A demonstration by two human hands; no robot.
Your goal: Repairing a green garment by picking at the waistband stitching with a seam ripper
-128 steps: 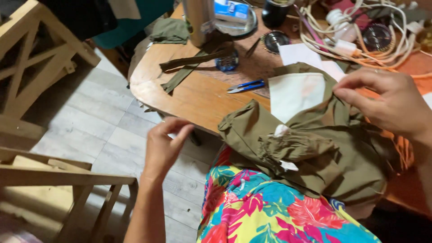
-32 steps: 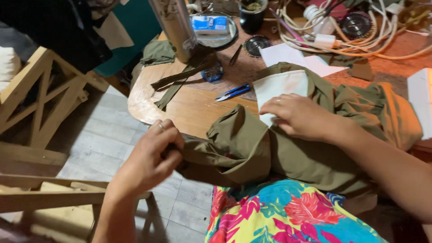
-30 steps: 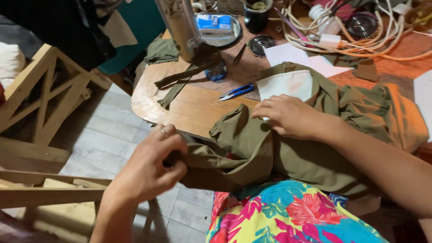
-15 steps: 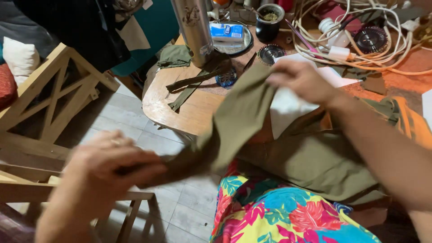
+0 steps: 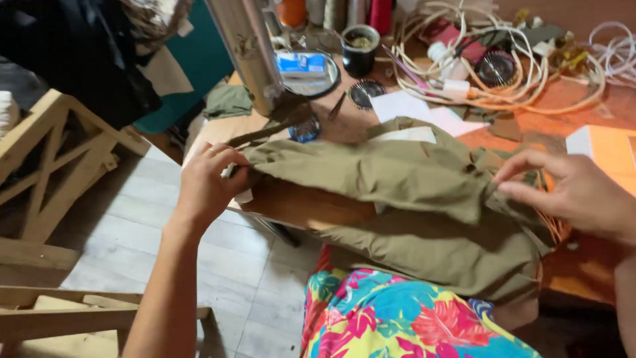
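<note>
An olive-green garment (image 5: 397, 192) lies spread across the near edge of a round wooden table (image 5: 298, 205) and hangs down over a bright floral-print lap (image 5: 397, 318). My left hand (image 5: 209, 179) pinches the garment's left end at the table's left edge. My right hand (image 5: 576, 192) pinches a fold of the same cloth at its right side, fingers pointing left. The fabric is stretched between the two hands.
Behind the cloth lie white paper pieces (image 5: 404, 109), a metal cylinder (image 5: 248, 53), a dark cup (image 5: 360, 50), a small blue box on a round dish (image 5: 301, 65), tangled cream cables (image 5: 490, 73) and olive scraps (image 5: 228, 99). Wooden frames (image 5: 59, 159) stand left on the tiled floor.
The cloth was lifted and pulled out between both hands, then laid flat across the table. My left hand rose to the table's left edge; my right hand shifted to the cloth's right side.
</note>
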